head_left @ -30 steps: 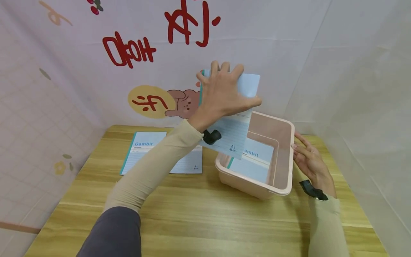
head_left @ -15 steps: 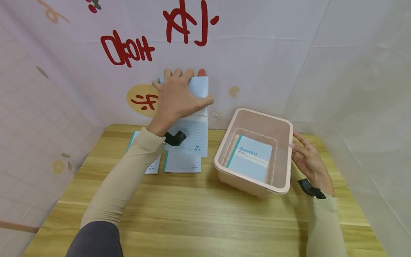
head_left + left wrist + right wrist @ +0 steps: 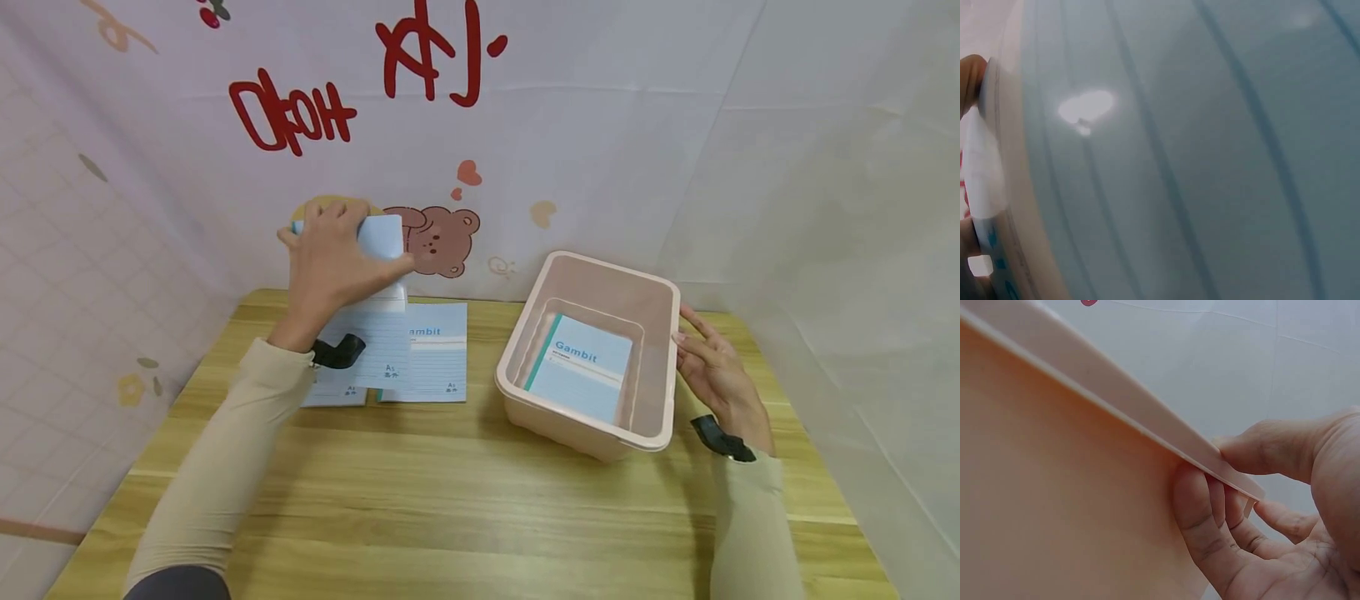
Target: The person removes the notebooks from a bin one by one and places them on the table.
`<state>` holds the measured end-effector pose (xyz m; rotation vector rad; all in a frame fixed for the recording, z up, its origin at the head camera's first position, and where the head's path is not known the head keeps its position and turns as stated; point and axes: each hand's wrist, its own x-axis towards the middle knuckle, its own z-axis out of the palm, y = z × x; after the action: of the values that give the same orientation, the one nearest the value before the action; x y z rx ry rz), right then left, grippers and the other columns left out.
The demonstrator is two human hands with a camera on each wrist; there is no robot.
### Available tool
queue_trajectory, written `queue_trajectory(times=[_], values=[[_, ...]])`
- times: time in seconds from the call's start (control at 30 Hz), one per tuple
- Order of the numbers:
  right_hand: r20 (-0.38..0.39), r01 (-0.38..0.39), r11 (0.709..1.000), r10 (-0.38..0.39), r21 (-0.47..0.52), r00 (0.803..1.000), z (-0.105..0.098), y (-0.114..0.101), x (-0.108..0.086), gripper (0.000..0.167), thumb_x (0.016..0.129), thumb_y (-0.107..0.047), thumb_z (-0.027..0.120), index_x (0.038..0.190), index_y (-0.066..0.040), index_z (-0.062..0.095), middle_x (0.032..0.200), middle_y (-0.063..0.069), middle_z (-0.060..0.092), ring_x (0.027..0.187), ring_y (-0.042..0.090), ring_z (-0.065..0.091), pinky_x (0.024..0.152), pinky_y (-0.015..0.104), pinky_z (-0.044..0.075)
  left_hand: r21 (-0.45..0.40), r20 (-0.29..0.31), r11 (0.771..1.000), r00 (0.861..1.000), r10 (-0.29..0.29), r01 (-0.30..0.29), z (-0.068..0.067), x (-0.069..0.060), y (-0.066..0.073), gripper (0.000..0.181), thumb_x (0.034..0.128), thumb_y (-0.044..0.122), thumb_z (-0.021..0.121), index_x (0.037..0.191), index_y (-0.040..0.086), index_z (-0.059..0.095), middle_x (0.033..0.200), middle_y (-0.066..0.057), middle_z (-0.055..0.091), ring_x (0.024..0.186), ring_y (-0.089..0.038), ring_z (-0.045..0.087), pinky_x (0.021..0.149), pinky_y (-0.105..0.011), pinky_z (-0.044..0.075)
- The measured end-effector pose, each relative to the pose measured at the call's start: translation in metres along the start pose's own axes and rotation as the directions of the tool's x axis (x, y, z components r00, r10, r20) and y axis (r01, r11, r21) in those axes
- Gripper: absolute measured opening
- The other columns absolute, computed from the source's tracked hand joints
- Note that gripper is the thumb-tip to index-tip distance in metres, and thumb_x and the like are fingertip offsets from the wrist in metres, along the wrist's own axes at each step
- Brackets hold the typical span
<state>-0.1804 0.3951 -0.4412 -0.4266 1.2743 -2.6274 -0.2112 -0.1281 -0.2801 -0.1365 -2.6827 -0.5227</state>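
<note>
My left hand (image 3: 330, 267) grips a pale blue notebook (image 3: 367, 333) from above, its thumb at the right edge and its fingers over the top. In the left wrist view the notebook's lined cover (image 3: 1179, 156) fills most of the picture. It hangs tilted over another notebook (image 3: 337, 398) lying at the table's left and hides most of it. My right hand (image 3: 716, 371) pinches the right rim of a pink plastic bin (image 3: 555, 427); the right wrist view shows the thumb and fingers on either side of the rim (image 3: 1147, 419). One Gambit notebook (image 3: 581, 367) lies flat inside.
A further notebook (image 3: 438, 362) lies on the wooden table (image 3: 450, 500) between the held one and the bin, partly covered from view. A printed white cloth (image 3: 615, 150) hangs behind the table, and pale sheets stand at both sides.
My left hand has carried the notebook left, from over the bin to over the table's left side, and lowered it a little. The right hand has stayed at the bin's rim.
</note>
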Motion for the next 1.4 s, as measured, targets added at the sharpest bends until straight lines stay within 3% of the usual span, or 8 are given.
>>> queue_trajectory(times=[0.17,0.43,0.53,0.63,0.8,1.17,1.4], values=[[-0.006,-0.003,1.0,0.003,-0.009,1.0,-0.001,0.001,0.0,0.061,0.105,0.012,0.033,0.16,-0.007,0.013,0.128,0.016,0.064,0.105,0.023,0.071,0.086,0.03,0.059,0.037,0.06,0.999,0.998,-0.037,0.035,0.003,-0.015,-0.028,0.08,0.0761,0.063,0.072,0.134,0.009,0.06,0.133,-0.022,0.058,0.128,-0.043,0.04,0.099,-0.087,0.018],[-0.006,0.005,1.0,-0.005,-0.012,1.0,-0.001,0.002,0.0,0.06,0.106,0.012,0.032,0.159,-0.007,0.013,0.127,0.015,0.064,0.104,0.022,0.071,0.086,0.03,0.059,0.098,0.158,0.994,0.986,-0.057,0.042,0.015,-0.043,-0.065,0.083,0.0771,0.062,0.074,0.135,0.006,0.058,0.131,-0.024,0.057,0.113,-0.043,0.041,0.089,-0.079,0.027],[-0.004,0.008,1.0,-0.008,-0.014,1.0,-0.001,0.002,0.0,0.06,0.106,0.012,0.031,0.159,-0.006,0.012,0.128,0.015,0.065,0.105,0.022,0.071,0.086,0.03,0.059,0.115,0.2,0.993,0.978,-0.055,0.033,0.021,-0.054,-0.077,0.084,0.0781,0.063,0.073,0.136,0.005,0.057,0.132,-0.025,0.057,0.112,-0.043,0.042,0.085,-0.073,0.031],[-0.007,0.006,1.0,-0.006,-0.017,1.0,0.0,0.001,0.001,0.059,0.106,0.012,0.03,0.16,-0.006,0.012,0.128,0.015,0.065,0.105,0.023,0.071,0.085,0.03,0.059,0.136,0.236,0.99,0.97,-0.059,0.027,0.029,-0.067,-0.088,0.089,0.0779,0.065,0.073,0.141,0.004,0.056,0.139,-0.027,0.055,0.118,-0.044,0.042,0.087,-0.078,0.031],[-0.009,0.0,1.0,0.0,0.005,1.0,0.002,0.002,0.004,0.059,0.106,0.013,0.029,0.159,-0.007,0.013,0.128,0.015,0.064,0.104,0.023,0.071,0.085,0.03,0.059,0.193,0.299,0.981,0.95,-0.085,0.027,0.042,-0.089,-0.106,0.092,0.0772,0.067,0.072,0.141,0.003,0.056,0.136,-0.031,0.056,0.117,-0.044,0.045,0.085,-0.083,0.031],[-0.007,0.022,0.999,-0.022,0.03,1.0,0.001,0.003,0.002,0.058,0.105,0.014,0.026,0.159,-0.005,0.013,0.129,0.017,0.064,0.104,0.024,0.071,0.085,0.031,0.06,0.219,0.378,0.976,0.921,-0.097,0.013,0.059,-0.117,-0.12,0.1,0.0752,0.076,0.07,0.14,0.0,0.056,0.133,-0.032,0.056,0.119,-0.048,0.043,0.09,-0.085,0.027],[-0.012,0.022,1.0,-0.022,0.002,1.0,0.001,0.002,0.001,0.058,0.105,0.013,0.028,0.158,-0.005,0.014,0.128,0.016,0.064,0.105,0.023,0.071,0.084,0.03,0.06,0.222,0.474,0.975,0.874,-0.108,-0.001,0.069,-0.133,-0.126,0.103,0.0753,0.079,0.069,0.139,-0.001,0.057,0.134,-0.031,0.058,0.123,-0.052,0.045,0.089,-0.086,0.028]])
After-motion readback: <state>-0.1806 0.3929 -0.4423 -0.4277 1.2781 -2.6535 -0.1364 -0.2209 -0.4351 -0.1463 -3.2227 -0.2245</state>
